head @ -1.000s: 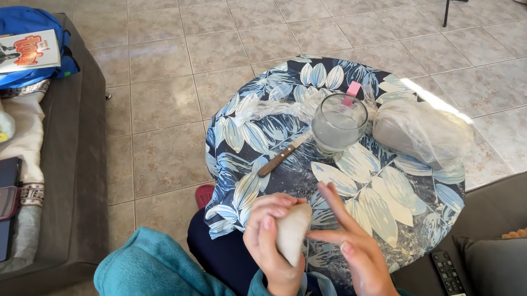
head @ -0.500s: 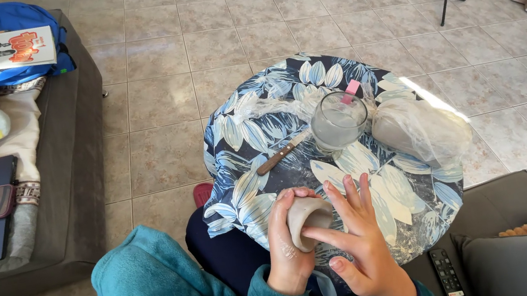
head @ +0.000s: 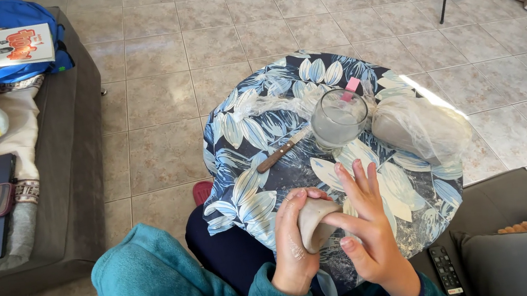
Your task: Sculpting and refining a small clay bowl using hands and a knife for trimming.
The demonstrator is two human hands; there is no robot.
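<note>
I see my left hand (head: 290,242) cupping a grey clay lump (head: 316,220), my right hand (head: 367,226) pressing it with spread fingers. Farther on the bench (head: 241,137), a glass (head: 339,118) holds cloudy water; right of it, a clear bag (head: 419,127) holds more clay.

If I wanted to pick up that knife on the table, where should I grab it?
Take the knife by its brown wooden handle, the end nearest the person, coming from above and from the left. It lies flat on the leaf-patterned tablecloth with its blade end pointing toward the glass, so the handle end probably has free room for a grip.
</note>
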